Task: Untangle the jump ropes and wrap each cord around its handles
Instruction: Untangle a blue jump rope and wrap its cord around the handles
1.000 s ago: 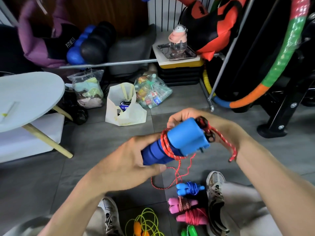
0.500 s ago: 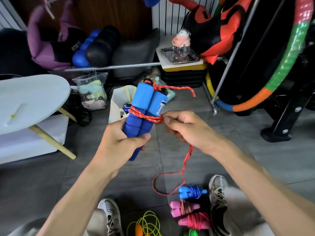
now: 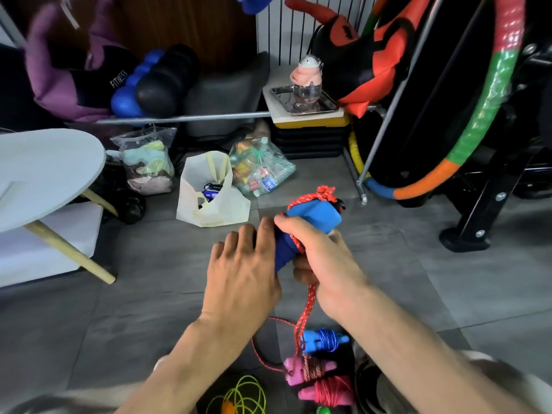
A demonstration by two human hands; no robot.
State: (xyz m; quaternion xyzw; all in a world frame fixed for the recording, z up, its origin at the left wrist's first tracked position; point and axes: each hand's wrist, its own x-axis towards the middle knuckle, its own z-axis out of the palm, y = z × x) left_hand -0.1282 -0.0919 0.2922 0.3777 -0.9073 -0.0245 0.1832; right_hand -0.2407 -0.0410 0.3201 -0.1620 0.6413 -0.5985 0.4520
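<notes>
Lower now, right hand (image 3: 322, 258) clamps blue handles (image 3: 310, 216); left hand (image 3: 242, 270) spread, steadying; slack red cord (image 3: 307, 306) could unwind

"FITNESS" is showing in white letters on the black-and-purple bag (image 3: 89, 76) at the upper left. Labels on items inside the clear plastic bag (image 3: 260, 171) on the floor are too small and blurred to read. No other text is reading clearly.

The blue handles (image 3: 301, 225) are half hidden by both hands; at 6 o'clock, the yellow-green rope (image 3: 245, 395) is cut off.
</notes>
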